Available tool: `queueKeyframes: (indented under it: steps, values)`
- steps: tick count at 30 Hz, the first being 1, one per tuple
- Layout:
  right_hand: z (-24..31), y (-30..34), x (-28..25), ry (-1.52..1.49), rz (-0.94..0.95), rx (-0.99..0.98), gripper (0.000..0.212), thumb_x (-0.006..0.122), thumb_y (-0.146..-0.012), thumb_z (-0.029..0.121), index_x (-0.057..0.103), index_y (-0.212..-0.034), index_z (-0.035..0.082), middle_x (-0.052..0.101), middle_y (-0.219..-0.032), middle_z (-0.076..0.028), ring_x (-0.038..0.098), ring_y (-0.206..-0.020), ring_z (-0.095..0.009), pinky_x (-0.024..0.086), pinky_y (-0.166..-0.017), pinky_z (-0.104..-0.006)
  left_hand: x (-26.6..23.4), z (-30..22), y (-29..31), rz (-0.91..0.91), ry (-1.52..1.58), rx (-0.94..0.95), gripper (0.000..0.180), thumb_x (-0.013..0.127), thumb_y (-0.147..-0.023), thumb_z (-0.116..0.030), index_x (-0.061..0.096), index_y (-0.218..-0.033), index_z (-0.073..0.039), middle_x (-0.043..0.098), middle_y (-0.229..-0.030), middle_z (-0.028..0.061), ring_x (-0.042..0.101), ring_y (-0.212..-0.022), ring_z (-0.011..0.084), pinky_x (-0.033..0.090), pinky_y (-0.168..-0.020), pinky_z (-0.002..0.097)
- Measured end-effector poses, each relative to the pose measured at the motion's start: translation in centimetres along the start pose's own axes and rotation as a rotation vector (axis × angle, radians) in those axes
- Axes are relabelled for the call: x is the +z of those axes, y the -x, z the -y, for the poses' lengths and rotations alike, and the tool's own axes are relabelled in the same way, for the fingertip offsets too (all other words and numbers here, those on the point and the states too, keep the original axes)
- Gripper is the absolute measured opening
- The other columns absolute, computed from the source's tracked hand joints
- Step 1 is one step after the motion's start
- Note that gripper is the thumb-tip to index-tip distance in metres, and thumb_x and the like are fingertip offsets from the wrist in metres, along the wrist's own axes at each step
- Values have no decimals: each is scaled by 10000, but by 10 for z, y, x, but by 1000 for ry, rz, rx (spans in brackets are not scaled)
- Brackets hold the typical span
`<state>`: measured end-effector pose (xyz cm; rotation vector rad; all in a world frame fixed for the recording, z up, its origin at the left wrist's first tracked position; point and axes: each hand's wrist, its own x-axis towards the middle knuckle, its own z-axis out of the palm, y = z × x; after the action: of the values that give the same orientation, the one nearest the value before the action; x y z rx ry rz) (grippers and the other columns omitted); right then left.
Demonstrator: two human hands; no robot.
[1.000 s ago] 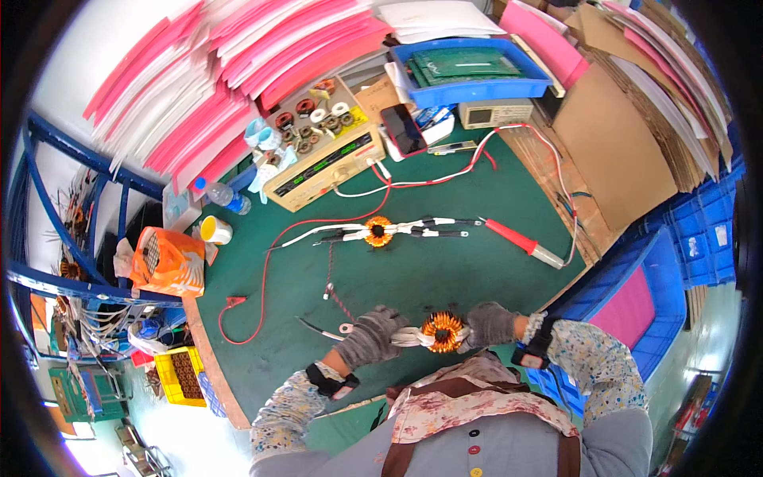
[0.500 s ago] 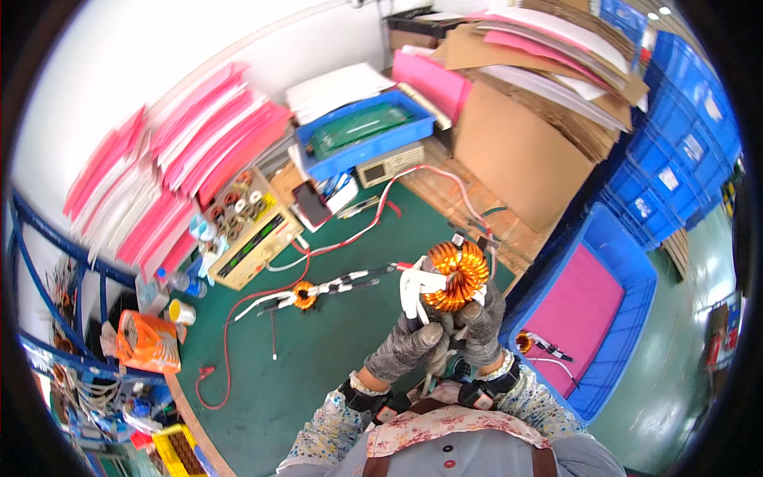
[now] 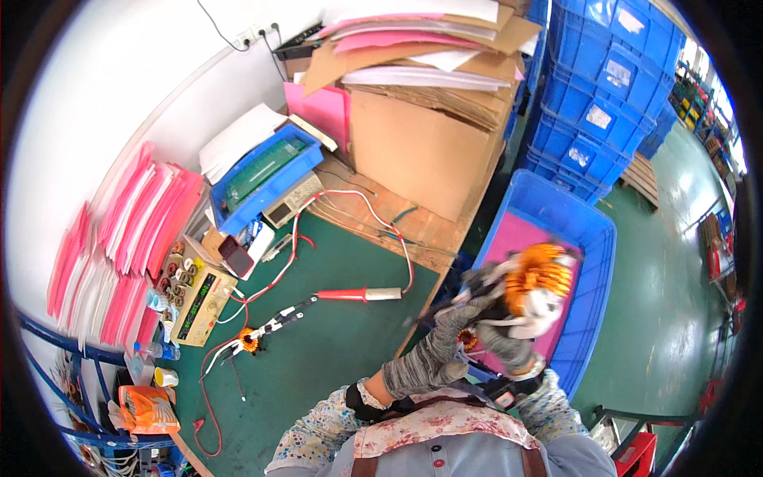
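Observation:
A large toroidal coil (image 3: 540,278) of copper-coloured wire, with white-sleeved leads, is held over the blue bin at my right; motion blurs it. My right hand (image 3: 509,348), in a grey knit glove, grips the coil from below. My left hand (image 3: 429,346), gloved alike, closes on its leads at the bin's near left side; its fingertips are partly smeared. Inside the blue bin (image 3: 592,318) a pink sheet (image 3: 520,226) shows, and a smaller coil (image 3: 467,340) lies near my hands. Another small coil (image 3: 249,340) with white and black leads rests on the green tabletop.
On the green tabletop (image 3: 318,366) lies a red-and-white probe (image 3: 358,294) with its cable. A meter (image 3: 203,306) stands at the left, near pink and white sheet stacks (image 3: 143,230). Cardboard (image 3: 421,151) leans at the back; stacked blue crates (image 3: 596,103) rise beyond the bin.
Both hands have carried the large coil rightward from above the tabletop to over the blue bin. My view has turned right. The red-and-white probe now shows fully on the tabletop.

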<state>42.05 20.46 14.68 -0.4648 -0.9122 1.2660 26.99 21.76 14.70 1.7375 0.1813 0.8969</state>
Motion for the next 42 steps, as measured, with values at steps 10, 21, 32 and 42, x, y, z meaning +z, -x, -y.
queueKeyframes:
  steps: [10,21,32,42]
  values:
    - [10,21,-192,2055,174,128,799,678,-543,152,362,-1273,71,475,-1134,-139,436,-1079,-317,318,-923,-437,-40,33,72,-475,-104,-634,434,522,-876,-309,445,-1193,-24,503,-1174,109,454,-1106,187,336,-954,316]
    - [-141,62,-262,1918,129,450,836,710,-537,418,400,-1240,90,501,-1082,-141,456,-1043,-312,354,-862,-433,-54,-2,146,-620,-489,-930,243,492,-891,-218,561,-1020,-24,613,-952,92,558,-915,173,432,-805,308]
    - [-107,66,-224,1992,292,819,660,441,-799,481,309,-1301,75,288,-1341,-234,258,-1254,-385,233,-1023,-490,-115,22,306,-747,-609,-1037,325,565,-830,-255,550,-1080,-47,577,-1036,140,543,-970,290,432,-829,345]
    - [-91,27,-141,2166,-157,234,602,652,-669,146,424,-1221,70,463,-1222,-126,411,-1147,-318,307,-981,-407,-293,37,433,-254,-1375,-1630,596,652,-671,-291,468,-1216,-136,477,-1247,71,320,-1232,329,159,-1050,477]
